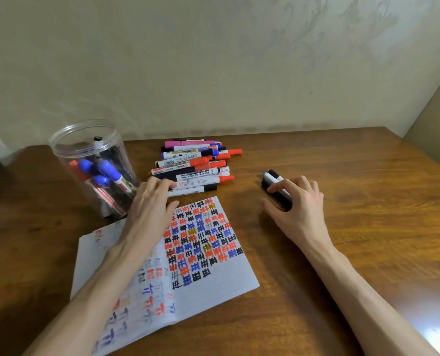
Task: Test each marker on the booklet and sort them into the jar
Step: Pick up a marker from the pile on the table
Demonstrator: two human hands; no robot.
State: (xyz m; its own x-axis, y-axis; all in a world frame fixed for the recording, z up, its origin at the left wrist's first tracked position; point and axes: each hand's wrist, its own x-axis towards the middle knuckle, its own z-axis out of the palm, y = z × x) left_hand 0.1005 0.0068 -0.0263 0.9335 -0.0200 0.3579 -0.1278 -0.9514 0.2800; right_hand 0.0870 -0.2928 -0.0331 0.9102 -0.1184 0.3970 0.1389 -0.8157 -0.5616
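Right hand (298, 205) curled round black markers (275, 182) on worktop (372, 201); left hand (150, 201) rests straight-fingered on marker pile (195, 165). Advise: lift one only, uncap, test on bare part of booklet (226, 278).

left hand (150, 204) flat, right hand (297, 205) curled — gripping

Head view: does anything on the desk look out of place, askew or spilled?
Nothing is spilled or damaged. One oddity: a few dark markers lie apart from the main pile, right of the booklet, with the right hand curled over them.
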